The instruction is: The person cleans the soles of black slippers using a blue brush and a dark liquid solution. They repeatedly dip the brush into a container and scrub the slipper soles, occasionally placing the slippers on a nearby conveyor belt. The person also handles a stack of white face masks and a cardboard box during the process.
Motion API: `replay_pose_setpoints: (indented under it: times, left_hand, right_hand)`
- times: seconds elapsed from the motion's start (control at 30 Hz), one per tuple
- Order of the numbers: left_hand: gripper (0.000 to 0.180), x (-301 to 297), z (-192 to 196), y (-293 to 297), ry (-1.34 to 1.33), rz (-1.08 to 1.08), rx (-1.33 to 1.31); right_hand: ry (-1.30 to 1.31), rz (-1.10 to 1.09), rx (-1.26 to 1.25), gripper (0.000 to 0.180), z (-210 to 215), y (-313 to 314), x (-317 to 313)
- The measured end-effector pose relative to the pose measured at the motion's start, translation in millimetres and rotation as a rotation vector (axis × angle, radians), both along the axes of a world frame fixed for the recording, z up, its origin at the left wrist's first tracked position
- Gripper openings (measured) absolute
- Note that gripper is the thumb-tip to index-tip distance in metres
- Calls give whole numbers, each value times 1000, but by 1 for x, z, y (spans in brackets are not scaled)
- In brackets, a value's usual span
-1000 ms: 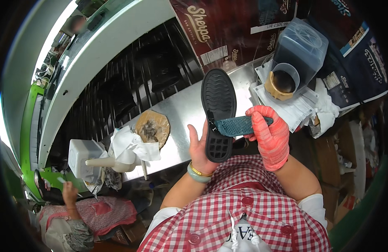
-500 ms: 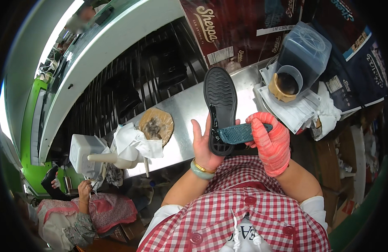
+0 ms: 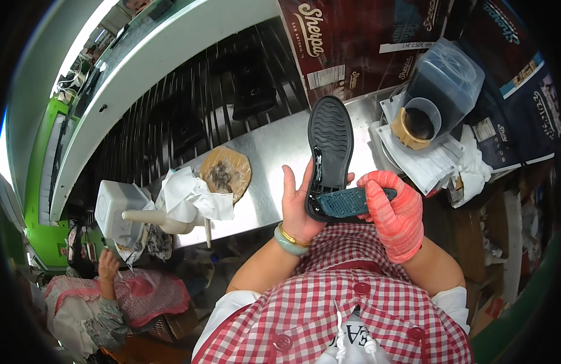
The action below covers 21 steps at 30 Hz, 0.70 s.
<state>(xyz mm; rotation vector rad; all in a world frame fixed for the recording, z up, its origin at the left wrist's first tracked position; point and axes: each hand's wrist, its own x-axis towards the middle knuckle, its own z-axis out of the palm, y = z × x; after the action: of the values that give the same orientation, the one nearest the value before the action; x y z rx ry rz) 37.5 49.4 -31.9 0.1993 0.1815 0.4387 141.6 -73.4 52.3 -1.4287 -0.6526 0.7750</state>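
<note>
Cupped around the heel end of a black shoe sole (image 3: pixel 330 151), the bare left hand (image 3: pixel 299 206) holds it up over the steel bench (image 3: pixel 274 151), tread side facing the camera, toe pointing away from the body. Right hand (image 3: pixel 394 212), in a red knit glove, is closed around a dark teal brush (image 3: pixel 353 201) laid flat across the sole's heel. Brush touches the sole just beside the left palm. On the bench to the left: a round brown pad (image 3: pixel 226 173) and crumpled white paper (image 3: pixel 189 197). To the right: a clear plastic jug (image 3: pixel 447 91) on white sheets. Another person's hand (image 3: pixel 107 264) shows at lower left, well apart.
</note>
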Motion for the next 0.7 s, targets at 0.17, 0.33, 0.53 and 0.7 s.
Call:
replay_pose_setpoints:
  times: [0.17, 0.33, 0.53, 0.7]
  left_hand:
    - [81, -4, 2, -1, -63, -68, -68]
    - [85, -8, 3, -2, 37, -124, 49]
    - [88, -17, 6, -1, 126, -215, 56]
    - [92, -23, 12, 3, 166, -354, 88]
  right_hand:
    - [-43, 56, -56, 16, 1, -3, 3]
    - [-155, 163, -38, 15, 6, -3, 8]
    - [-393, 355, 57, 18, 7, 2, 18]
    - [-511, 539, 68, 24, 16, 7, 21]
